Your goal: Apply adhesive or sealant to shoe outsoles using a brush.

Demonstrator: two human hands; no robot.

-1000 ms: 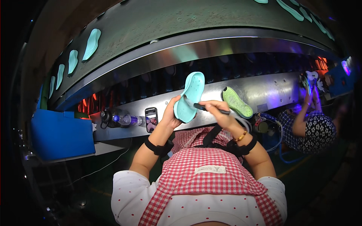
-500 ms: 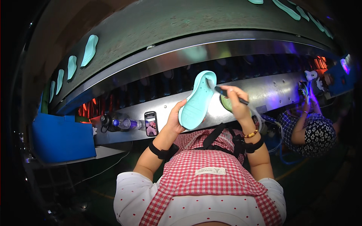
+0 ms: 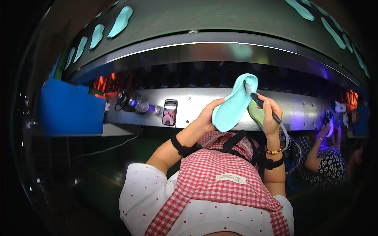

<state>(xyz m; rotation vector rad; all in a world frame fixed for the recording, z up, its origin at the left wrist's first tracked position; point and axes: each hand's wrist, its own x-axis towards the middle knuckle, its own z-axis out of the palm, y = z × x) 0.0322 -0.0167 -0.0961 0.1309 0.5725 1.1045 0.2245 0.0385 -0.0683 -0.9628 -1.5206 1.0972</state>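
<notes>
My left hand grips a light turquoise shoe sole by its lower end and holds it up, tilted, in front of the metal ledge. My right hand pinches a thin dark brush whose tip touches the upper part of that sole. A green sole is tucked under my right hand, partly hidden behind the turquoise one. Both wrists wear black bands, and the right one also has a beaded bracelet.
A curved conveyor above carries more turquoise soles. On the steel ledge stand a phone and a lying bottle. A blue bin sits at left. Another person works at right.
My left hand has raised the turquoise sole up and to the right. My right hand with the brush rose to meet it, and the green sole is now mostly hidden behind.
</notes>
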